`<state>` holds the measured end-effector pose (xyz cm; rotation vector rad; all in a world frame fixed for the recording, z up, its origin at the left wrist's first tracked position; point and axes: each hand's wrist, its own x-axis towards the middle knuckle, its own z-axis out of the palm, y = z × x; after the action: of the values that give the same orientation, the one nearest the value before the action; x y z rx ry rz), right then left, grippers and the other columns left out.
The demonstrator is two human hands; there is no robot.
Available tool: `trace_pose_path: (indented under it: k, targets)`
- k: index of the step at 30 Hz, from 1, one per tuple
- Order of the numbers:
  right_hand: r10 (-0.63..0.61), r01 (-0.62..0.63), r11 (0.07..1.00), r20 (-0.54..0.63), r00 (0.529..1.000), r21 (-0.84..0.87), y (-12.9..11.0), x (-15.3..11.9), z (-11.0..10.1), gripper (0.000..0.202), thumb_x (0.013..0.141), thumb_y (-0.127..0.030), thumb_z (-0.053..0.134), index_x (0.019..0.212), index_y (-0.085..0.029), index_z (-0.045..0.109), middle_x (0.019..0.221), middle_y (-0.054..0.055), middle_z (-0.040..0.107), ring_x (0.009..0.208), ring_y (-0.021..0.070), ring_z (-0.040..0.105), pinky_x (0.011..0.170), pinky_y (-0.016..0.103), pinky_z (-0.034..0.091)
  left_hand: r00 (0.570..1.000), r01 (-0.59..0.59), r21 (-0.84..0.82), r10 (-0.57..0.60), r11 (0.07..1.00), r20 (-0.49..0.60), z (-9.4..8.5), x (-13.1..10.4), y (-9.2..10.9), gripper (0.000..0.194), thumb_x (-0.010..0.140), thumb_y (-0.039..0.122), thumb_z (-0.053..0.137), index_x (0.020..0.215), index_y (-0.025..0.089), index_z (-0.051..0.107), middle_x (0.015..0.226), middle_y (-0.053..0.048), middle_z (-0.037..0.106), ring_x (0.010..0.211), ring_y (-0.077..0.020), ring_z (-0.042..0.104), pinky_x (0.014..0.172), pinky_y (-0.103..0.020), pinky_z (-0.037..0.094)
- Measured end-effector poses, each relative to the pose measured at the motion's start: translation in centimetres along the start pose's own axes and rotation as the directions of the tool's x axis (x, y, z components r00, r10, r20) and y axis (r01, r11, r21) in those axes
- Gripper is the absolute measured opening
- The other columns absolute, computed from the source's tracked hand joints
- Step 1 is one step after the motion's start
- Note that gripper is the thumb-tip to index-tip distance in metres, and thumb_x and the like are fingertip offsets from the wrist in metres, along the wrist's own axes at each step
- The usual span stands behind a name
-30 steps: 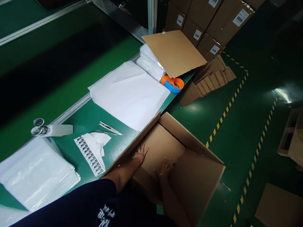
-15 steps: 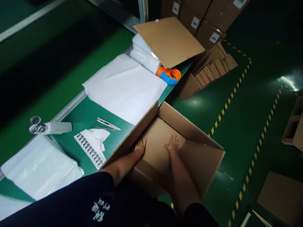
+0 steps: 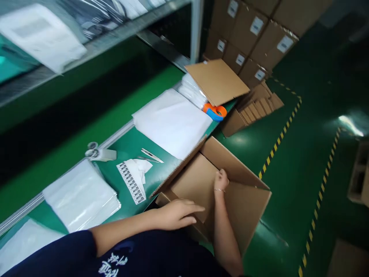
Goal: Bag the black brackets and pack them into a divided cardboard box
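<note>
An open cardboard box (image 3: 248,207) stands against the front edge of the green table, its flaps raised. A flat cardboard panel (image 3: 194,177) lies inside it. My right hand (image 3: 221,180) is down in the box by the panel's far right corner, its fingers curled; whatever they may hold is hidden. My left hand (image 3: 183,213) is above the near side of the box, fingers stretched out and holding nothing.
On the table (image 3: 127,150) are white sheets (image 3: 173,119), an orange and blue tape dispenser (image 3: 215,111), a cutter knife (image 3: 152,155), a label strip (image 3: 131,182) and a pump bottle (image 3: 103,154). Stacked cartons (image 3: 245,38) stand behind. A shelf (image 3: 115,40) overhangs the table.
My left hand has lifted off the inside of the box and come back toward me. My right hand has curled from flat and shifted slightly right. The view has tilted upward, showing the shelf.
</note>
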<state>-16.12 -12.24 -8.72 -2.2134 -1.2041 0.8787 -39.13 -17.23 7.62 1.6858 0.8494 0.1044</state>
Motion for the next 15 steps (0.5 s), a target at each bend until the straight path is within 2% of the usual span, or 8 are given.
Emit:
trace_pose_path:
  k: [3,5,6,7,8,9,12,15]
  targets:
    - [-0.212,0.231,0.967,-0.169,0.963,0.103,-8.1,3.2,-4.4,0.049,0.100,-0.042,0.022,0.133,-0.013,0.043,0.121,0.015,0.059,0.099,0.0198,0.063,0.086,0.037,0.052,0.923,-0.020,-0.013,0.013,1.000,-0.386,-5.0,-4.2,0.1,0.038,0.095,0.035,0.039,0.122,0.024,0.063,0.112,-0.006,0.071,0.102,-0.0211,0.065,0.093,-0.033,0.050]
    - [-0.548,0.561,0.818,-0.130,0.827,0.125,-15.0,4.6,-4.7,0.041,0.097,-0.042,0.035,0.120,-0.017,0.057,0.112,0.012,0.065,0.097,0.0204,0.064,0.085,0.036,0.053,0.772,0.171,-0.101,-0.197,0.980,-0.604,-7.6,-5.5,-2.2,0.037,0.093,0.037,0.039,0.114,0.024,0.067,0.107,-0.005,0.072,0.098,-0.0210,0.065,0.091,-0.033,0.050]
    - [-0.699,0.695,0.715,0.065,0.712,0.069,-18.6,5.0,-3.6,0.036,0.097,-0.039,0.037,0.114,-0.018,0.062,0.112,0.011,0.066,0.102,0.0214,0.063,0.089,0.037,0.051,0.692,0.259,-0.156,-0.295,0.953,-0.659,-8.4,-5.7,-3.7,0.037,0.091,0.038,0.040,0.112,0.023,0.067,0.106,-0.005,0.072,0.097,-0.0214,0.065,0.091,-0.033,0.050]
    - [-0.744,0.794,0.607,0.330,0.581,-0.028,-22.0,5.3,-1.7,0.036,0.098,-0.035,0.036,0.112,-0.019,0.065,0.111,0.010,0.066,0.106,0.0218,0.062,0.091,0.037,0.050,0.634,0.327,-0.198,-0.370,0.924,-0.679,-9.0,-5.7,-5.2,0.036,0.090,0.038,0.041,0.111,0.023,0.067,0.105,-0.005,0.072,0.096,-0.0216,0.065,0.090,-0.033,0.050]
    - [-0.659,0.868,0.479,0.600,0.454,-0.130,-25.0,5.5,1.0,0.036,0.099,-0.031,0.035,0.112,-0.020,0.066,0.110,0.009,0.067,0.107,0.0207,0.062,0.092,0.036,0.050,0.605,0.370,-0.225,-0.417,0.901,-0.678,-9.3,-5.5,-6.7,0.036,0.089,0.037,0.042,0.109,0.022,0.067,0.105,-0.005,0.071,0.095,-0.0217,0.065,0.088,-0.033,0.050]
    - [-0.587,0.895,0.422,0.709,0.391,-0.145,-27.5,5.5,4.1,0.030,0.097,-0.028,0.042,0.107,-0.020,0.068,0.105,0.007,0.069,0.103,0.0199,0.063,0.090,0.033,0.050,0.601,0.391,-0.239,-0.444,0.889,-0.665,-9.3,-5.2,-7.9,0.035,0.089,0.036,0.042,0.108,0.021,0.067,0.104,-0.005,0.071,0.094,-0.0215,0.065,0.087,-0.032,0.050]
    - [-0.422,0.937,0.298,0.855,0.301,-0.182,-31.6,5.2,14.2,0.017,0.088,-0.026,0.062,0.099,-0.016,0.069,0.100,0.007,0.069,0.095,0.0199,0.065,0.085,0.033,0.052,0.632,0.392,-0.274,-0.474,0.878,-0.613,-8.6,-4.5,-10.3,0.029,0.086,0.030,0.045,0.098,0.020,0.070,0.097,-0.004,0.073,0.088,-0.0194,0.066,0.080,-0.028,0.049]
    - [-0.354,0.959,0.178,0.895,0.271,-0.220,-32.1,4.4,21.3,0.026,0.090,-0.032,0.062,0.108,-0.013,0.063,0.110,0.008,0.065,0.098,0.0194,0.063,0.086,0.039,0.053,0.625,0.368,-0.327,-0.492,0.870,-0.606,-8.2,-4.3,-11.4,0.024,0.084,0.025,0.049,0.091,0.021,0.071,0.094,-0.002,0.073,0.084,-0.0183,0.067,0.077,-0.026,0.049]
